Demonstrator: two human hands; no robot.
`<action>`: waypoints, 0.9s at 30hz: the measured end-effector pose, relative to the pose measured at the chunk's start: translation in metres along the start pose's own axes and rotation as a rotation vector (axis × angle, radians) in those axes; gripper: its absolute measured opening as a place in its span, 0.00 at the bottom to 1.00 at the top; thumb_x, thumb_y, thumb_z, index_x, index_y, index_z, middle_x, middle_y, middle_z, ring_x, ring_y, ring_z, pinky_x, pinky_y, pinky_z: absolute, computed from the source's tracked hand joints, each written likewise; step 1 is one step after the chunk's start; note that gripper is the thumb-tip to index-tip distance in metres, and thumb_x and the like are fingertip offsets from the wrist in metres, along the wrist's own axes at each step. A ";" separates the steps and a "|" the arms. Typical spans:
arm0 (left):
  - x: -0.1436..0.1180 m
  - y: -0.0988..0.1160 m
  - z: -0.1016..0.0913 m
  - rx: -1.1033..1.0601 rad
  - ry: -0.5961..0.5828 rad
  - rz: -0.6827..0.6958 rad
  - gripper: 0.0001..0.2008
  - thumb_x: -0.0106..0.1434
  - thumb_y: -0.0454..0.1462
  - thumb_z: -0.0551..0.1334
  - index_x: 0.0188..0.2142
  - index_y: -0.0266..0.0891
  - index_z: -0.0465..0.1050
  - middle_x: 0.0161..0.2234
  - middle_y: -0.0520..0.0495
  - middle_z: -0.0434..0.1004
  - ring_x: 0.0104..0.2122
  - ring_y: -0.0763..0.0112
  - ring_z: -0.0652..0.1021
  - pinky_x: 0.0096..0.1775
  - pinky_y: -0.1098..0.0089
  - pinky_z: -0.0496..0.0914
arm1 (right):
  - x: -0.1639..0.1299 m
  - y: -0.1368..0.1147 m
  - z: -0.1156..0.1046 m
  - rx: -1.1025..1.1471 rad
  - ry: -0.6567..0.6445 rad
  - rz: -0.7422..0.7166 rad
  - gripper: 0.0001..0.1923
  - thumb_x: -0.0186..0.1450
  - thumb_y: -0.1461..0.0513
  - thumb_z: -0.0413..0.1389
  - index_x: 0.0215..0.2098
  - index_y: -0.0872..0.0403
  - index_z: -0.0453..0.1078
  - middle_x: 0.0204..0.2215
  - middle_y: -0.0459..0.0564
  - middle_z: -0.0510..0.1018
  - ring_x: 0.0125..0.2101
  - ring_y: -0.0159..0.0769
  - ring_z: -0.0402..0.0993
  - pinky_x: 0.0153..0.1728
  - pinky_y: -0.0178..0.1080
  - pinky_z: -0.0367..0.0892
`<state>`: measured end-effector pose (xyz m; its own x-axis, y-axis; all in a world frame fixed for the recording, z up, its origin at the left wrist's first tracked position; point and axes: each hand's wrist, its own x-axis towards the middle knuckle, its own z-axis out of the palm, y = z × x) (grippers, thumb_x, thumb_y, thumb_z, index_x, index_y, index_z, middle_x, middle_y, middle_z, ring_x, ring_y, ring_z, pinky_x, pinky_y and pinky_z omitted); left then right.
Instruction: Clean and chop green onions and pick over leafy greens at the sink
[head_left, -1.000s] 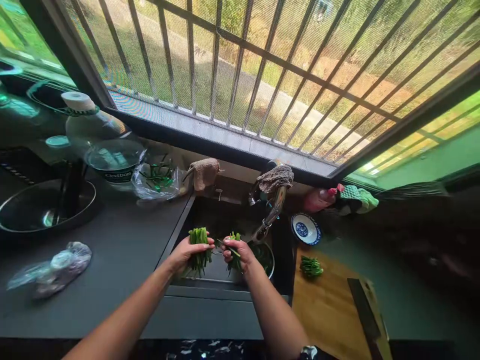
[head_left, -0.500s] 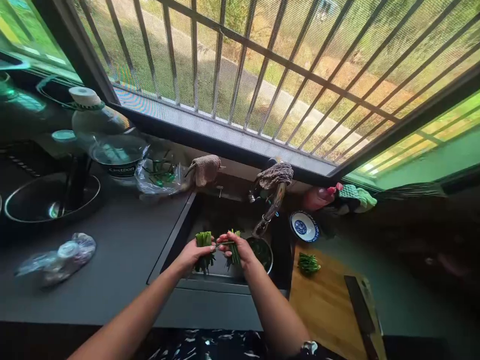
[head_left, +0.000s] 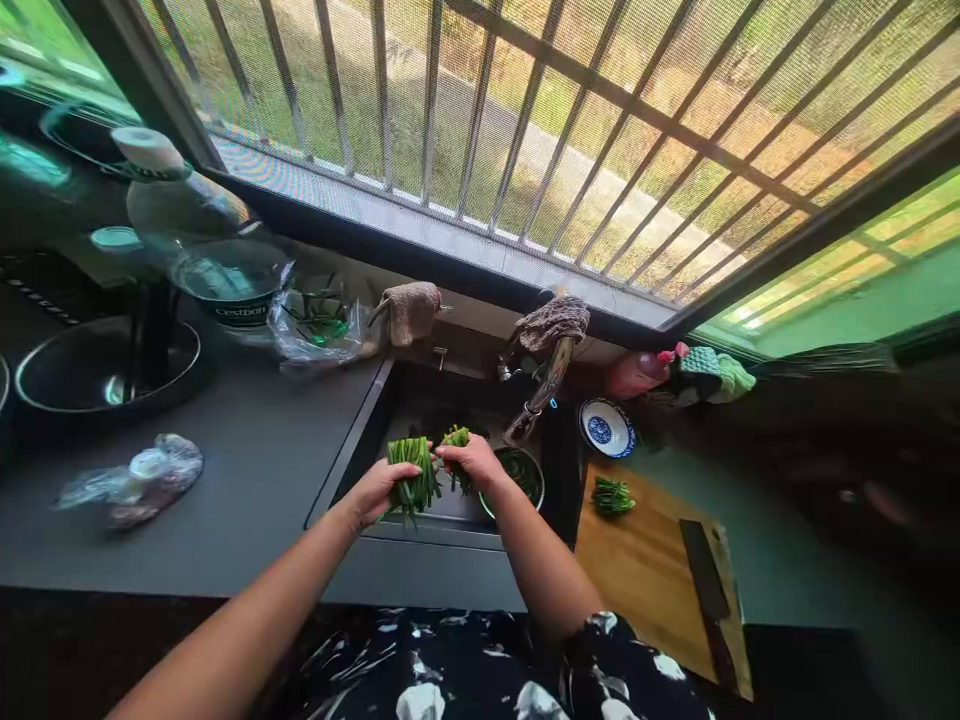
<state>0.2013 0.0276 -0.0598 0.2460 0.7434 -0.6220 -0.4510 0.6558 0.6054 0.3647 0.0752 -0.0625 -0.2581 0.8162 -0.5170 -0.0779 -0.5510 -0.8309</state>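
While standing at the counter [head_left: 247,480] in a dark flowered top, the person is reaching both bare arms forward over the sink [head_left: 442,415]. The left hand [head_left: 373,492] is gripping a bunch of greens [head_left: 414,480], fingers clenched around the stems so the cut ends are pointing up and away. The right hand [head_left: 472,460] is closing its fingers on a smaller bunch [head_left: 454,440], just beside the first, the two nearly touching above the sink. A bowl [head_left: 519,478] with more greens is sitting in the sink just right of the hands, under the tap [head_left: 541,395], which is wearing a netted cloth. To the right, a board [head_left: 652,570] is carrying a cleaver [head_left: 703,590] and a small heap of cut greens [head_left: 613,496]. Farther left on the counter, a crumpled bag [head_left: 131,482] is lying near a pan [head_left: 75,370]. Beyond the sink a blue dish [head_left: 606,428] is resting beside the tap, and behind everything the barred window [head_left: 525,150] is showing sunlit ground.
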 end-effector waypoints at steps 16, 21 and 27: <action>0.004 -0.008 -0.004 0.019 0.006 0.038 0.23 0.42 0.33 0.71 0.40 0.32 0.74 0.32 0.43 0.80 0.32 0.64 0.79 0.36 0.68 0.72 | 0.005 0.009 -0.005 0.045 -0.121 0.138 0.20 0.38 0.57 0.69 0.23 0.58 0.68 0.17 0.43 0.71 0.14 0.23 0.59 0.16 0.30 0.51; 0.005 -0.010 -0.004 -0.021 0.056 0.024 0.22 0.42 0.34 0.72 0.39 0.34 0.73 0.29 0.46 0.79 0.30 0.67 0.78 0.33 0.70 0.71 | 0.005 0.014 -0.007 0.126 -0.070 0.097 0.20 0.38 0.58 0.69 0.22 0.57 0.65 0.14 0.39 0.66 0.14 0.23 0.59 0.16 0.30 0.52; 0.008 -0.015 0.004 0.095 -0.012 0.078 0.21 0.38 0.36 0.74 0.33 0.34 0.75 0.27 0.47 0.78 0.29 0.66 0.77 0.33 0.70 0.69 | -0.005 0.010 0.005 0.044 -0.028 0.027 0.18 0.38 0.58 0.68 0.21 0.57 0.67 0.16 0.42 0.69 0.15 0.23 0.59 0.16 0.31 0.52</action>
<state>0.2139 0.0243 -0.0724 0.2243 0.7936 -0.5655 -0.3859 0.6052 0.6963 0.3603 0.0646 -0.0672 -0.2876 0.7958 -0.5328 -0.1127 -0.5806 -0.8063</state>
